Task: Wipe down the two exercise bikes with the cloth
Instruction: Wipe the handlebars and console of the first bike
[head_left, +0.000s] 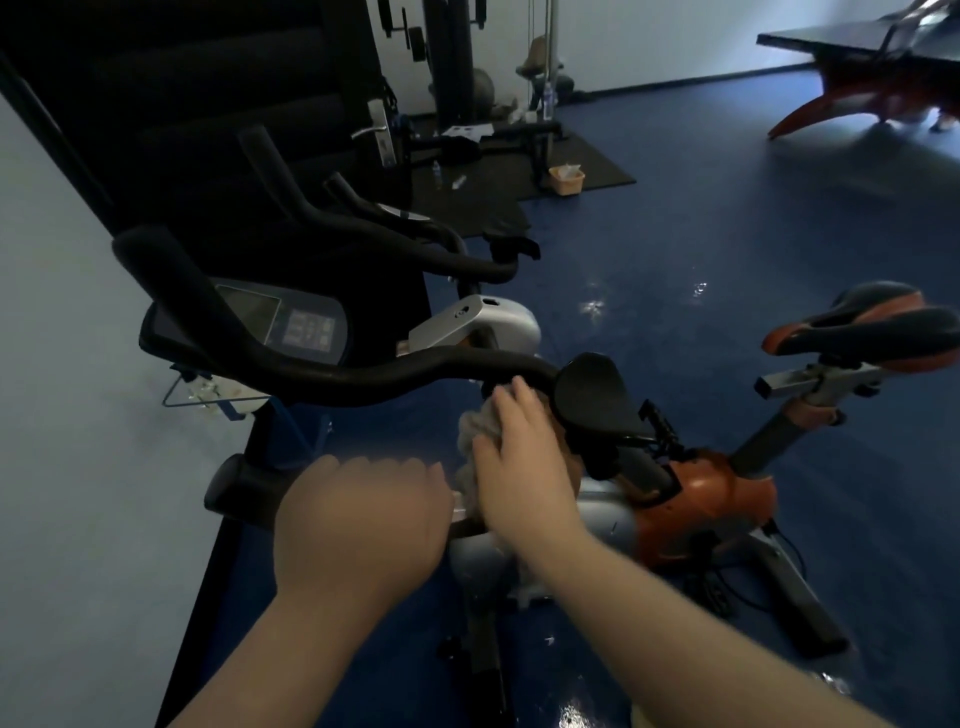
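Note:
The near exercise bike has black handlebars (332, 379), a console (291, 325) and an orange-and-grey body (711, 499) with an orange-black saddle (872, 322). My left hand (363, 525) is closed around the near handlebar grip (239, 483). My right hand (524, 467) presses a pale grey cloth (475, 431) against the handlebar stem, just below the crossbar. A second bike, with black handlebars (415, 234) and a silver body (483, 325), stands behind the first.
A pale wall (67, 322) runs along the left, with a dark door (249, 104) behind the bikes. A weight machine (457, 78) on a black mat, a small yellow basket (566, 179) and a table (872, 47) at the far right stand on the blue floor.

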